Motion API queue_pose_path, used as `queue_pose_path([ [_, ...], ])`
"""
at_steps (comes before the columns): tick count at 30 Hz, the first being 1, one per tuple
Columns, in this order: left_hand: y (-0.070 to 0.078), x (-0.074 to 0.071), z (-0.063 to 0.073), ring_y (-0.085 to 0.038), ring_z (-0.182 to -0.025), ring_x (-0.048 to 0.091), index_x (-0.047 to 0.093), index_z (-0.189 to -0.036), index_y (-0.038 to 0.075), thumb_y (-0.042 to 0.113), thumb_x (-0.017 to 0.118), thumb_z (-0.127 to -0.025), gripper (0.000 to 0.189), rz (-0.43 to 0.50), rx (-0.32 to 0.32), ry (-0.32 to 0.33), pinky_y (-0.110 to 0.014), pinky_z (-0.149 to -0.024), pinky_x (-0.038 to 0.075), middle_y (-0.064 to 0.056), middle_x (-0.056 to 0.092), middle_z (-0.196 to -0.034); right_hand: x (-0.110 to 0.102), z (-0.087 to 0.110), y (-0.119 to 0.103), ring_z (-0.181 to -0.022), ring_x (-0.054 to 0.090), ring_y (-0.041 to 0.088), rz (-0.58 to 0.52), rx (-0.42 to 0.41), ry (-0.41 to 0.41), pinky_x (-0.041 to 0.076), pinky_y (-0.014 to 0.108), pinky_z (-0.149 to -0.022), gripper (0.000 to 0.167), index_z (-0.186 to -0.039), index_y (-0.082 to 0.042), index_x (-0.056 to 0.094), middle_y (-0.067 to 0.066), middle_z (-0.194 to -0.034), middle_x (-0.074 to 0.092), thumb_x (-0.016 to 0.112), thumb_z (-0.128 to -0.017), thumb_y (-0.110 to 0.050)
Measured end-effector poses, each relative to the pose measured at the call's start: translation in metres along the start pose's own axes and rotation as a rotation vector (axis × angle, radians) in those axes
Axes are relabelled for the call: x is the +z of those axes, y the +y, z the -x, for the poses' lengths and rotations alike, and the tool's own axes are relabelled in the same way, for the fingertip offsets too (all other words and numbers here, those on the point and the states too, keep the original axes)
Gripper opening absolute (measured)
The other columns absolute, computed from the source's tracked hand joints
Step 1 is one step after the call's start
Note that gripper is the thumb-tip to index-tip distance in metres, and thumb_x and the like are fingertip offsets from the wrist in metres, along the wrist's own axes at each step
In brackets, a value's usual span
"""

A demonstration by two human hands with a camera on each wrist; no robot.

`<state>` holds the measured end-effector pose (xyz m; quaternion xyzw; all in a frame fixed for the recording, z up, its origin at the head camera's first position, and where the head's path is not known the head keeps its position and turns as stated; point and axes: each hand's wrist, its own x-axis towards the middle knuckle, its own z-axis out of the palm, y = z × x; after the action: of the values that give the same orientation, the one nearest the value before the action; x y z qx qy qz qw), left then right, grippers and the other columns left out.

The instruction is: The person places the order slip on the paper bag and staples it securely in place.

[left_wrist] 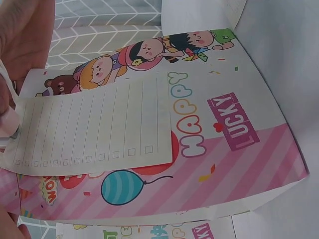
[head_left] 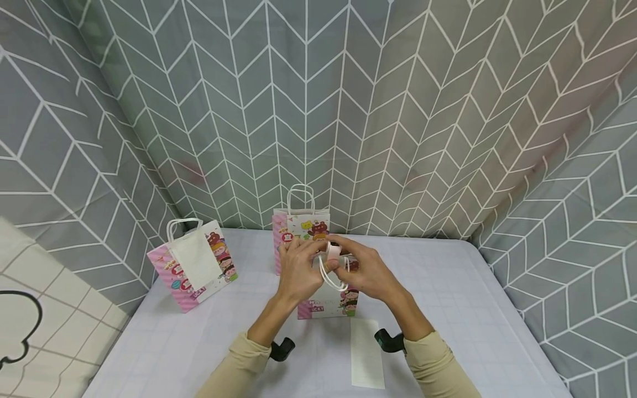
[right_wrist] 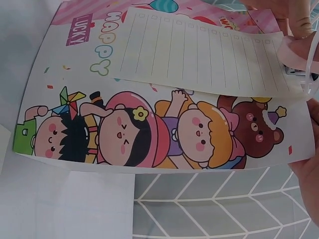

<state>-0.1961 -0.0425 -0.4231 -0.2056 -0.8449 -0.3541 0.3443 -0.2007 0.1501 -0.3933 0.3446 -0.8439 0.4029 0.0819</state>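
Note:
In the head view both hands meet at the top edge of a pink-and-white cartoon paper bag (head_left: 318, 309). My right hand (head_left: 368, 271) grips a small pink stapler (head_left: 333, 252) at that edge, its metal end showing in the right wrist view. On the left, my left hand (head_left: 301, 271) pinches the top of the bag, though its fingertips are partly hidden. A cream checklist sheet (left_wrist: 94, 124) lies against the bag's front, its upper end at the stapler (right_wrist: 291, 56). White cord handles (head_left: 325, 282) hang forward over the bag's front.
Another cartoon bag (head_left: 229, 260), a cream sheet on its front (head_left: 196, 260), stands at the left. Behind the hands is a further bag (head_left: 301, 221) with raised handles. One loose cream sheet (head_left: 367, 359) lies near the front. Grey patterned curtains (head_left: 318, 110) surround the white table (head_left: 438, 287).

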Motion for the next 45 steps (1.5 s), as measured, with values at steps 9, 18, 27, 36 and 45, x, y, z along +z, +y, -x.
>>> queue_pose_path([
  [9, -0.005, -0.005, 0.005, -0.02, -0.103, 0.056, 0.073, -0.121, 0.013, 0.057, 0.077, -0.08, 0.06, 0.058, -0.022, -0.046, -0.047, -0.092, 0.029, -0.004, 0.074, -0.116, -0.001, 0.002, -0.001, -0.109, 0.064, 0.018, 0.011, 0.005, -0.007, 0.057, 0.029, -0.077, 0.063, -0.149, -0.029, 0.048, -0.005, -0.14, 0.058, 0.071, -0.092, -0.019],
  [18, -0.013, -0.009, 0.009, -0.019, -0.108, 0.057, 0.071, -0.125, 0.021, 0.044, 0.084, -0.079, 0.054, 0.093, -0.036, -0.051, -0.046, -0.09, 0.027, 0.002, 0.074, -0.115, -0.001, 0.001, -0.001, -0.109, 0.061, 0.013, -0.012, -0.006, 0.009, 0.057, 0.028, -0.078, 0.061, -0.149, -0.035, 0.047, -0.008, -0.137, 0.059, 0.073, -0.093, -0.037],
  [27, -0.018, -0.01, 0.018, -0.019, -0.104, 0.057, 0.066, -0.131, 0.018, 0.02, 0.087, -0.079, 0.057, 0.121, -0.118, -0.073, -0.045, -0.089, 0.026, 0.0, 0.074, -0.112, -0.002, 0.002, 0.0, -0.11, 0.062, 0.017, -0.048, -0.04, 0.056, 0.058, 0.033, -0.079, 0.067, -0.151, -0.03, 0.044, 0.0, -0.124, 0.064, 0.075, -0.092, -0.019],
  [36, -0.028, -0.009, 0.031, -0.02, -0.1, 0.058, 0.069, -0.122, 0.014, 0.014, 0.083, -0.082, 0.042, 0.131, -0.167, -0.066, -0.048, -0.098, 0.026, 0.001, 0.072, -0.11, 0.0, 0.003, -0.001, -0.113, 0.063, 0.024, -0.13, -0.088, 0.12, 0.059, 0.036, -0.08, 0.066, -0.15, -0.018, 0.046, 0.007, -0.124, 0.064, 0.075, -0.091, -0.011],
  [45, -0.038, -0.01, 0.04, -0.017, -0.089, 0.054, 0.073, -0.102, 0.014, 0.016, 0.082, -0.084, 0.02, 0.118, -0.199, -0.064, -0.045, -0.094, 0.027, 0.007, 0.061, -0.081, -0.003, 0.004, 0.001, -0.11, 0.064, 0.023, -0.034, -0.094, 0.205, 0.058, 0.042, -0.079, 0.073, -0.153, -0.021, 0.041, 0.009, -0.126, 0.065, 0.076, -0.089, -0.01],
])
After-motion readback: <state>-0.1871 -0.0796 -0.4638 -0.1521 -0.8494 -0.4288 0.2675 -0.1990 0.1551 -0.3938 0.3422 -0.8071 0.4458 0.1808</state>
